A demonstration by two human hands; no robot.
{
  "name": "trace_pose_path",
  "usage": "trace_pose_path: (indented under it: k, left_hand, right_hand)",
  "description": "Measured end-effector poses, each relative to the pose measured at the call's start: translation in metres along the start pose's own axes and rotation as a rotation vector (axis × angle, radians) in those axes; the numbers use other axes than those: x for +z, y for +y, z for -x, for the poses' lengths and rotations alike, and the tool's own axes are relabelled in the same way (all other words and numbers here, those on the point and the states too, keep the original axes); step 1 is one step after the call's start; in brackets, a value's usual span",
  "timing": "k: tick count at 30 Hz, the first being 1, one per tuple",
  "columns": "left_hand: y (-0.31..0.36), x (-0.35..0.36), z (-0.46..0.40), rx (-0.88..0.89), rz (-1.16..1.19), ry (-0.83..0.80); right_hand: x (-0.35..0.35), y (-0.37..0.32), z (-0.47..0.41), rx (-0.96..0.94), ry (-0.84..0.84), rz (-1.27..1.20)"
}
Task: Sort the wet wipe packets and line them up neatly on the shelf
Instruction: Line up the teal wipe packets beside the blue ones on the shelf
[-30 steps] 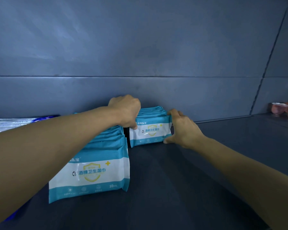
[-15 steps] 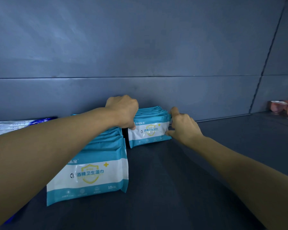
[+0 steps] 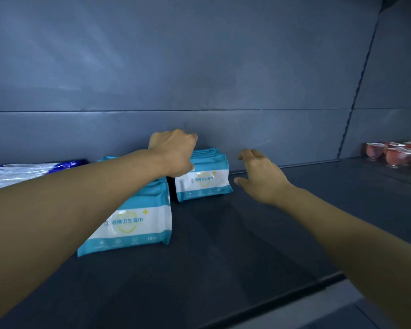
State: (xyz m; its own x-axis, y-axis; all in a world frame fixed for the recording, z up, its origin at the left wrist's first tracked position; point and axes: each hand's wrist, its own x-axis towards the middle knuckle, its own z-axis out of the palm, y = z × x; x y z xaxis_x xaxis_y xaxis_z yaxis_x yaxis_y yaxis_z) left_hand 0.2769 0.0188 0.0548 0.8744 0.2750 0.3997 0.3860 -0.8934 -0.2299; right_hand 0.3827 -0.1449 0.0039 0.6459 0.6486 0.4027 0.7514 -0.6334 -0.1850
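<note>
Two rows of teal-and-white wet wipe packets stand upright on the dark shelf [image 3: 235,257]. The near row [image 3: 133,222] is partly hidden behind my left forearm. The far row [image 3: 203,180] stands against the back wall. My left hand [image 3: 173,153] reaches over the far row's top left corner with curled fingers and its thumb on the front packet. To the right of that row, my right hand [image 3: 261,176] hovers with its fingers spread, a small gap away from the packets and holding nothing.
Flat blue-and-white packets [image 3: 22,169] lie at the far left of the shelf. Pink jelly cups [image 3: 394,153] stand on the adjoining shelf at the right. The grey back wall is close behind the far row. The shelf's front lip runs diagonally at the lower right.
My right hand has let go of the far row's right side and drawn away to the right with its fingers spread. My left hand stays on the row's top left corner.
</note>
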Motion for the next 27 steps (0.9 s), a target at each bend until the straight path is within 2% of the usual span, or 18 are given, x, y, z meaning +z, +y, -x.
trace_pose_path:
  k: [9,17,21,27]
  left_hand:
    - [0.036,-0.039,0.075,0.03,0.103,-0.008]
    - [0.103,-0.058,0.167,0.221,0.498,0.001]
    - [0.145,-0.031,0.219,0.338,0.631,-0.063]
    - [0.201,0.052,0.302,0.468,0.693,-0.335]
  right_hand:
    - [-0.04,-0.009,0.074,-0.056,0.055,-0.026]
    - [-0.068,0.001,0.191,0.06,0.179,-0.117]
    - [-0.042,0.011,0.277,0.217,0.096,-0.126]
    - [0.023,0.023,0.406,0.523,-0.168,-0.139]
